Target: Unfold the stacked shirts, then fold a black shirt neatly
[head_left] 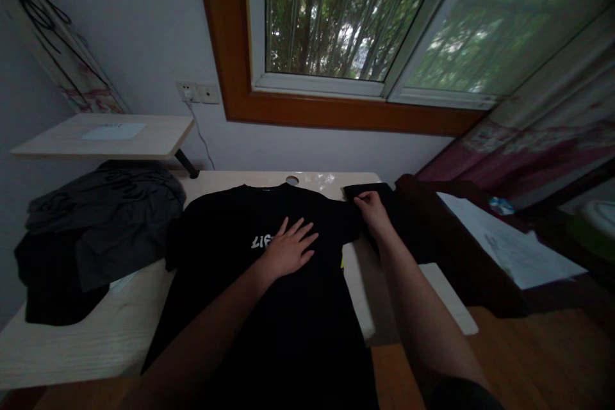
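Observation:
A black T-shirt (288,307) is spread over the pale wooden table (129,333), its collar toward the wall and its lower part reaching past the near edge. White lettering on its chest is partly covered by my left hand (291,248), which lies flat on the cloth with fingers spread. At the shirt's right sleeve, my right hand (371,208) pinches the cloth edge between thumb and fingers. Folded dark cloth (384,191) lies just behind and beside that hand.
Dark clothes (110,218) are heaped at the left under a small raised shelf (163,141). At the right stands a dark brown piece of furniture (480,269) with papers (514,250) on it. A window (355,25) and a wall socket (196,92) are behind the table.

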Demonstrator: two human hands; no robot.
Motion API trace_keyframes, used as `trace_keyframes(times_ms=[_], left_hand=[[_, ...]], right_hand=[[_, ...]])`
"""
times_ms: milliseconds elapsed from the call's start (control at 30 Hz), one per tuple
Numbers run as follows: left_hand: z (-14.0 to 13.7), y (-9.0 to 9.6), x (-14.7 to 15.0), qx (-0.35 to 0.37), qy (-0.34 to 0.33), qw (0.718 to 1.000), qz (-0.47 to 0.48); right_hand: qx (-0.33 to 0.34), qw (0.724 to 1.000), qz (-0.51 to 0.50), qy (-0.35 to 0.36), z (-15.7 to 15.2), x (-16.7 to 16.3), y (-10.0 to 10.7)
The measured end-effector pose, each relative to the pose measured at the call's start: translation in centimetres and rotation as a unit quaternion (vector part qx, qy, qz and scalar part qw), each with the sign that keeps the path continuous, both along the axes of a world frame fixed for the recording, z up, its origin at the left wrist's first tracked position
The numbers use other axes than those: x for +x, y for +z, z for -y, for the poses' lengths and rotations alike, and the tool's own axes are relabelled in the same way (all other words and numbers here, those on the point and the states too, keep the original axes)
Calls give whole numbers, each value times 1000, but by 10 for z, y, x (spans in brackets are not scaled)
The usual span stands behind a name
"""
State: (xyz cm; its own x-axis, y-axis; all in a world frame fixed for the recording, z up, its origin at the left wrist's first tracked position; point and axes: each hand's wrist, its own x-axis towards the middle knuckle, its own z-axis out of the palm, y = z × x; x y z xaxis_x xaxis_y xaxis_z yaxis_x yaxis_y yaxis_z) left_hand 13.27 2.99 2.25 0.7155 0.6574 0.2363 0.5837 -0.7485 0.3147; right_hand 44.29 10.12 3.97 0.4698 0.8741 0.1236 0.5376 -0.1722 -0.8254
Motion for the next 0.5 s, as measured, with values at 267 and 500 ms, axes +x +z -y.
trace_keyframes(times_ms=[267,500], left_hand=[[6,-1,24,5,-37,999,7],[0,-2,32,-3,-50,999,13]], right_hand=[[-55,993,-31,97,33,-10,1],[1,986,-38,165,51,-18,2]])
